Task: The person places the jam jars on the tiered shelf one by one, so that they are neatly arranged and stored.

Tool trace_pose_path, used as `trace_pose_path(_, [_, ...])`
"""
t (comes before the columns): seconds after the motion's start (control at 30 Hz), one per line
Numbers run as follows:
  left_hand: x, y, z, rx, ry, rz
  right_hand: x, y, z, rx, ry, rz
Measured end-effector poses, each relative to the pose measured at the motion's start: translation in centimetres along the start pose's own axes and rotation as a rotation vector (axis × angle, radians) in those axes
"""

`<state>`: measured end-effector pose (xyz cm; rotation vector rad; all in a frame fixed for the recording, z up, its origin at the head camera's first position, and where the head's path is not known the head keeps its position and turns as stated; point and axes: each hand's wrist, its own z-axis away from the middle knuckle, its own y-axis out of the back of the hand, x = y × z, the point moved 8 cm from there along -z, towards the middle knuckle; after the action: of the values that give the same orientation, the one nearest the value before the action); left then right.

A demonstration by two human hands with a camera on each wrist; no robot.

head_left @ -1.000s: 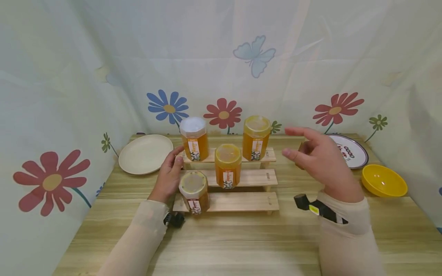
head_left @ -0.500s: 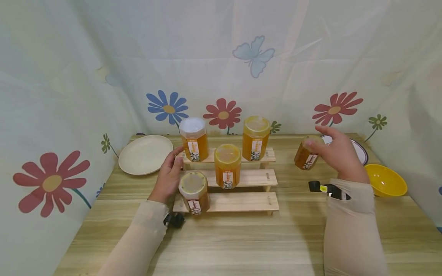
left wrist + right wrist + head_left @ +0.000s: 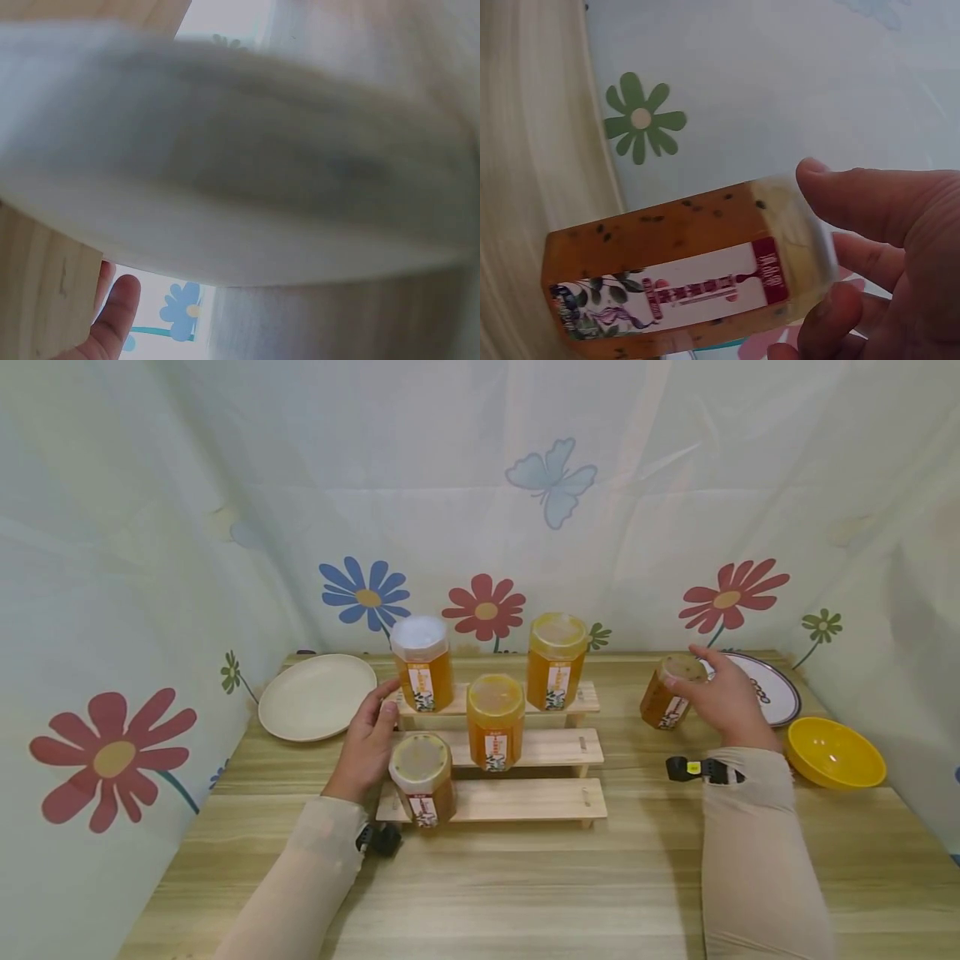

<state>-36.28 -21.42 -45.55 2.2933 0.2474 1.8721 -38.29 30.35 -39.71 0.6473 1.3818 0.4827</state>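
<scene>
On the right, my right hand (image 3: 725, 697) holds a jar (image 3: 665, 697) of amber preserve by its pale lid, thumb on one side and fingers on the other. Dark seeds and a white-and-maroon label show on this jar (image 3: 667, 270) in the right wrist view. My left hand (image 3: 366, 745) grips the left end of a three-step wooden rack (image 3: 532, 800). A white-lidded jar (image 3: 423, 668) and a yellow-lidded jar (image 3: 557, 664) stand on the top step. Another yellow-lidded jar (image 3: 496, 727) is on the middle step, and a seeded jar (image 3: 422, 781) on the lowest.
A cream plate (image 3: 315, 697) lies at the back left. Behind my right hand is a dark-rimmed white plate (image 3: 783, 693), with a yellow bowl (image 3: 835, 753) in front of it. A flower-print curtain (image 3: 637, 527) encloses the wooden table (image 3: 510, 893).
My right hand moved right, away from the rack, to the jar beside the rimmed plate, and its fingers came down round the lid. The left hand and rack stayed in place.
</scene>
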Motion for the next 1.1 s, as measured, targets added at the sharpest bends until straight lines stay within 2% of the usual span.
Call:
trace_pose_path(0.17, [-0.02, -0.06, 0.02, -0.002, 0.004, -0.005, 0.27, -0.43, -0.37, 0.01, 0.014, -0.017])
trace_pose_path(0.53, [-0.1, -0.05, 0.02, 0.002, 0.004, -0.006, 0.31, -0.56, -0.37, 0.009, -0.015, -0.013])
trace_pose_path(0.8, [-0.09, 0.0, 0.09, -0.001, 0.008, -0.014, 0.18, -0.81, -0.18, -0.062, -0.015, 0.022])
trace_pose_path(1.1, [0.08, -0.02, 0.2, -0.002, 0.008, -0.012, 0.23, -1.06, -0.17, -0.103, -0.004, 0.032])
